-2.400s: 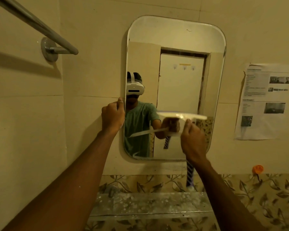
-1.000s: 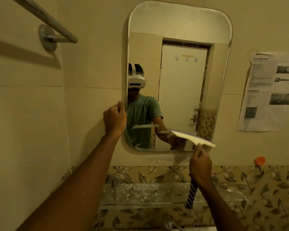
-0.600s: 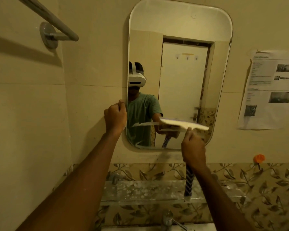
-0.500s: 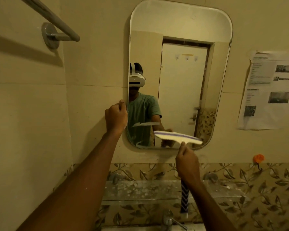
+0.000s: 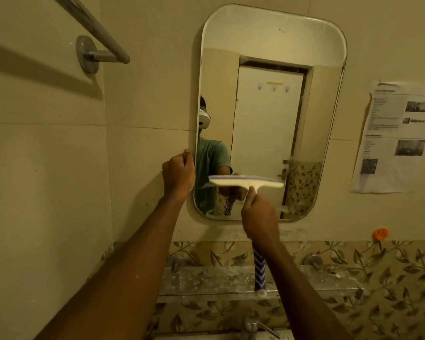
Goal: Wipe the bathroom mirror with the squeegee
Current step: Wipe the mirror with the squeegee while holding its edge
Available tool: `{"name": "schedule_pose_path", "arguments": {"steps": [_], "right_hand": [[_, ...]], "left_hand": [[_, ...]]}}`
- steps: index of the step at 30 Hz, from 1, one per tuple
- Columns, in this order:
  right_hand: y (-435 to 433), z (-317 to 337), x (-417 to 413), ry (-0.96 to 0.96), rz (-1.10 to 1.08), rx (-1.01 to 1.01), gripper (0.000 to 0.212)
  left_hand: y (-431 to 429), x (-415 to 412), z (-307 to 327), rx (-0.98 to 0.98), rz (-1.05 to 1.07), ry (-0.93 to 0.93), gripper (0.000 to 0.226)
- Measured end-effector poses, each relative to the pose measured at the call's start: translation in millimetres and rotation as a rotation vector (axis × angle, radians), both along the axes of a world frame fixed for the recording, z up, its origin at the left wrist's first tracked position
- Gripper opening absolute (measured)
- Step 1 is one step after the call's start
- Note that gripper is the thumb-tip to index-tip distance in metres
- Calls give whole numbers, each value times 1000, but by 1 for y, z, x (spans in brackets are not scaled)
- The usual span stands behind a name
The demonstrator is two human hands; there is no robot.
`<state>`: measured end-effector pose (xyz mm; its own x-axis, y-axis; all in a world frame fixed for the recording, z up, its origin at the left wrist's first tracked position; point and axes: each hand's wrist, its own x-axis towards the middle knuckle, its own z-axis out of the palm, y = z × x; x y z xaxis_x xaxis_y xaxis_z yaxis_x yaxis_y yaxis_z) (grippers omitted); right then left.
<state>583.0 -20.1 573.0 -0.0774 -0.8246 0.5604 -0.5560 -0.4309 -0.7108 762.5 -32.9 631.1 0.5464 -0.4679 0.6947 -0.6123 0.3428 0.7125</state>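
Observation:
A tall mirror (image 5: 268, 50) with rounded corners hangs on the cream wall. My right hand (image 5: 259, 214) grips the squeegee (image 5: 245, 183) by its neck. Its white blade lies level across the lower part of the glass, left of centre, and its blue-and-white handle (image 5: 259, 273) sticks out below my wrist. My left hand (image 5: 178, 176) is curled round the mirror's left edge at about the blade's height. The glass reflects a person and a white door.
A chrome towel rail (image 5: 96, 28) juts from the wall at the upper left. A printed paper sheet (image 5: 398, 136) is stuck to the wall on the right, with an orange hook (image 5: 380, 233) below it. Under the mirror run a spotted glass shelf (image 5: 206, 280) and a tap (image 5: 252, 322).
The squeegee has risen from near the mirror's bottom edge to higher on the glass and levelled out. My left hand keeps its hold on the mirror's edge.

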Motion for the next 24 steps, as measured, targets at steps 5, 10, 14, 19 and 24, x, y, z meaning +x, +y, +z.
{"name": "schedule_pose_path", "arguments": {"steps": [5, 10, 14, 19, 24], "right_hand": [[9, -35, 5, 121, -49, 103, 52], [8, 34, 6, -17, -38, -102, 45], [7, 19, 15, -9, -2, -71, 42], [9, -38, 15, 94, -38, 13, 46], [12, 4, 14, 58, -36, -116, 43]], "left_hand": [[0, 2, -1, 2, -11, -17, 50], [-1, 4, 0, 19, -47, 15, 49], [-1, 5, 0, 27, -41, 18, 50], [-2, 6, -1, 14, -45, 19, 52], [1, 6, -1, 30, -57, 10, 52]]}}
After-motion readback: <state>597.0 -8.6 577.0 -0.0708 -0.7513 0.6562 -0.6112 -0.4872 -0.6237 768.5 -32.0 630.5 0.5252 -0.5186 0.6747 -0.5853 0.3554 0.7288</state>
